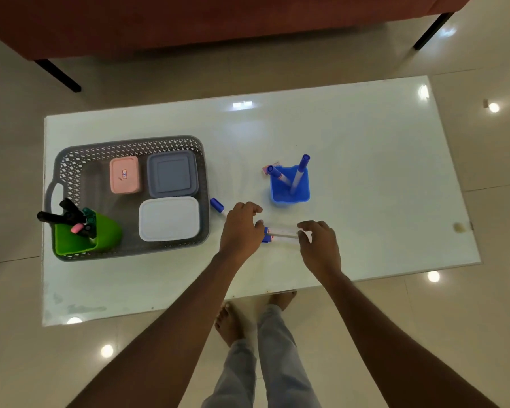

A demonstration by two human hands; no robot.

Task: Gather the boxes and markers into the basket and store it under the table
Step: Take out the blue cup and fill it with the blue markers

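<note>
Two whiteboard markers (281, 233) lay 9-to-3 o'clock on the table (380, 160), right hand (318, 245) pinching their 3 o'clock ends, left hand (242, 229) curled at the caps, hold unclear, blue cup (302, 191) at 12.

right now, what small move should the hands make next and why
Probably grip the loose markers lying between the left hand and right hand, whose fingers curl at their ends, and lift them toward the blue cup, which holds two more markers.

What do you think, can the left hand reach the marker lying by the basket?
Probably yes: the marker lies right beside the left hand, outside the basket, and nothing sits between them.
</note>
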